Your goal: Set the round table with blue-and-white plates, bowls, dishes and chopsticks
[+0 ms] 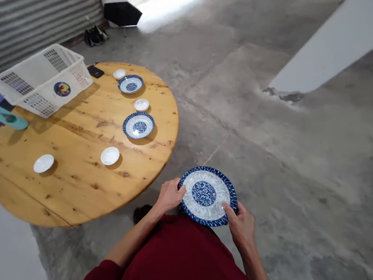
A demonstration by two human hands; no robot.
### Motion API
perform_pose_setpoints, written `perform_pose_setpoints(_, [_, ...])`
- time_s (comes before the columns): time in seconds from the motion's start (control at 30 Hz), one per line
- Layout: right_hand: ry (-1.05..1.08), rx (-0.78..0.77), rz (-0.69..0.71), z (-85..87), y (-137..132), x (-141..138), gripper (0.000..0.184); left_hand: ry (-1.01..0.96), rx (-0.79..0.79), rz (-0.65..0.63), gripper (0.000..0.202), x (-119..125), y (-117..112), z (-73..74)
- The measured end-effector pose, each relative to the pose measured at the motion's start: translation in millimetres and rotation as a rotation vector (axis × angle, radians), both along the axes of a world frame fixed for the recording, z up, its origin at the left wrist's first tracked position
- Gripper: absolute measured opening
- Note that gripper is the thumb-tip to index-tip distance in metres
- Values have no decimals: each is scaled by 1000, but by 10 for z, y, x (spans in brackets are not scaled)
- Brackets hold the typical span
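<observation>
Grey concrete floor fills the right side of the frame, and above it, just below the frame's centre, a blue-and-white plate is held face up. The fingers of the left hand grasp its left edge, thumb on top; those of the right hand grasp the lower right edge, its thumb reaching onto the pale band, the other fingers mostly hidden. Held from nearly opposite sides, the plate should be easy to steady. Glazed ware is probably slippery, so firm thumbs with support underneath would suit; drawing the right thumb back to the rim would spare the face a smudge. Just beneath is a dark red shirt, so a little clearance seems wise. Farther out, the round wooden table covers the left of the frame, its edge worth watching for knocks. Toward its right side sit a nearer patterned plate and a farther patterned plate; a white basket stands at upper left.
</observation>
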State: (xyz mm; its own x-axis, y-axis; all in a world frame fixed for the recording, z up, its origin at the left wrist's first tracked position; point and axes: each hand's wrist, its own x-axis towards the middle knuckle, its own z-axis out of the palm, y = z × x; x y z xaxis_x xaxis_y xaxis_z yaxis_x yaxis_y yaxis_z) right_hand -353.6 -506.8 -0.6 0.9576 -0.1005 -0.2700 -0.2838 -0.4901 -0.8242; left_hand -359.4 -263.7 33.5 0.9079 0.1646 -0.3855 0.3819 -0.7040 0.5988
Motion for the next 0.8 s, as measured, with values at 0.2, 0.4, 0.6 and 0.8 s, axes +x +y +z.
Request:
perform_pose_setpoints(0.2, [14,-1,176,-27,-278,677,40,17,-41,172,22,239,-306,-29])
perform_pose_setpoints(0.4, [41,117,356,-87,144,1324,46,32,-4,389,22,461,-51,-23])
perform_pose_setpoints(0.6, [11,131,509,-54,808,2097,42,-81,-49,577,20,888,403,1])
perform_pose_setpoints(0.8, [18,101,685,26,1557,2781,41,-137,-68,742,28,1241,918,27])
